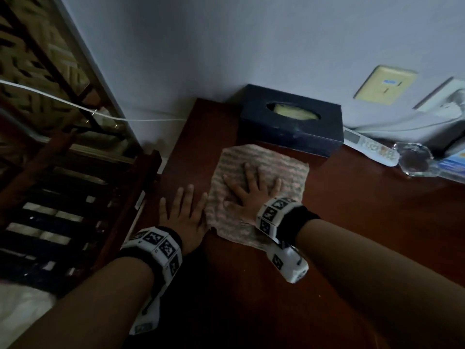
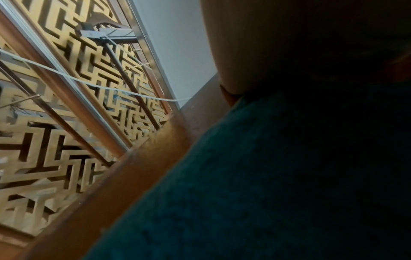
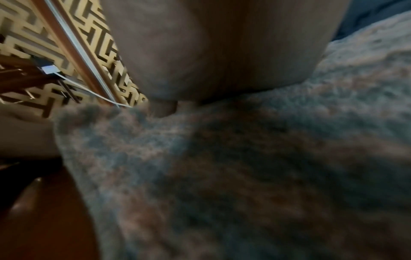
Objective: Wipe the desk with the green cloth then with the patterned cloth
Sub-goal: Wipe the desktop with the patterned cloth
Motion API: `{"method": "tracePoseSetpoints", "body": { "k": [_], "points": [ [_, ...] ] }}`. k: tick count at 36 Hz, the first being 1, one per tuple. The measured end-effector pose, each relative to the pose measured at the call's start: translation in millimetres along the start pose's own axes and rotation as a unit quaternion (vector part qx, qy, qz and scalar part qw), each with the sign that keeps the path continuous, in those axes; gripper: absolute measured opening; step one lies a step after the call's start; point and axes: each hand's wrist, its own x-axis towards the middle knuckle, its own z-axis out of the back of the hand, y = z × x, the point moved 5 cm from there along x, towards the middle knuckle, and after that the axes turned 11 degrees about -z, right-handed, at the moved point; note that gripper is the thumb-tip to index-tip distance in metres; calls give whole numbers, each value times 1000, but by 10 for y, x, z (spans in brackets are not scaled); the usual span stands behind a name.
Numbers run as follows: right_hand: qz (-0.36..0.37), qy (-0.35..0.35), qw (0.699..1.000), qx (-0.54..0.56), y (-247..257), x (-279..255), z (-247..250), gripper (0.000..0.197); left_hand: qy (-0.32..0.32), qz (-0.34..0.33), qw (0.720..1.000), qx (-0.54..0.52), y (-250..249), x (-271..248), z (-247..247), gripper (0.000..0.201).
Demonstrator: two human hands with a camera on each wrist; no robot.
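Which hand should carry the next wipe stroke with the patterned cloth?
Right. The right hand already lies flat, fingers spread, on the patterned cloth. The left hand rests beside it, apparently on the green cloth.

One head view from above, two wrist views pressed low against the desk.
The head camera looks steeply down on the dark red-brown wooden desk (image 1: 352, 222) toward the pale wall. The left wrist camera sits almost on the dark green cloth (image 2: 266, 193), facing the gold geometric lattice screen (image 2: 66, 123). The right wrist camera lies close over the fuzzy pink-and-grey patterned cloth (image 3: 244, 176). All three share that screen.
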Motion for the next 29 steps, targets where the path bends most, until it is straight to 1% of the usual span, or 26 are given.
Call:
{"method": "tracePoseSetpoints", "body": {
  "k": [1, 3, 6, 9, 11, 14, 17, 19, 22, 24, 29],
  "points": [
    [8, 0, 1000, -7, 88, 59, 24, 63, 26, 11, 1000, -2, 7, -13, -1, 114],
    [28, -5, 999, -16, 265, 164, 75, 62, 41, 28, 999, -10, 20, -20, 4, 121],
    [62, -11, 998, -30, 389, 216, 144, 60, 67, 25, 997, -18, 3, -24, 7, 119],
    [81, -17, 996, -30, 303, 264, 202, 57, 84, 16, 996, -22, 4, -15, 6, 112],
    [65, -20, 998, -16, 138, 326, 257, 56, 76, 12, 997, -26, 7, -10, 9, 102],
    [4, -16, 1000, -4, -205, 433, 322, 60, 76, 17, 997, -22, 25, -14, 11, 85],
    [-45, -25, 999, 7, -515, 453, 333, 63, 78, 20, 997, -17, 24, -16, 9, 82],
    [-65, -33, 997, 25, -608, 432, 310, 64, 74, 21, 997, -10, 16, -22, 8, 82],
    [-84, -31, 995, 35, -571, 376, 252, 65, 76, 17, 997, -4, 12, -15, 1, 91],
    [-83, -28, 995, 40, -500, 305, 200, 66, 80, 18, 997, -7, 20, -5, -4, 95],
    [-48, -51, 997, 44, -361, 59, 37, 63, 59, 22, 998, -9, 15, 19, -20, 91]
  ]
}}
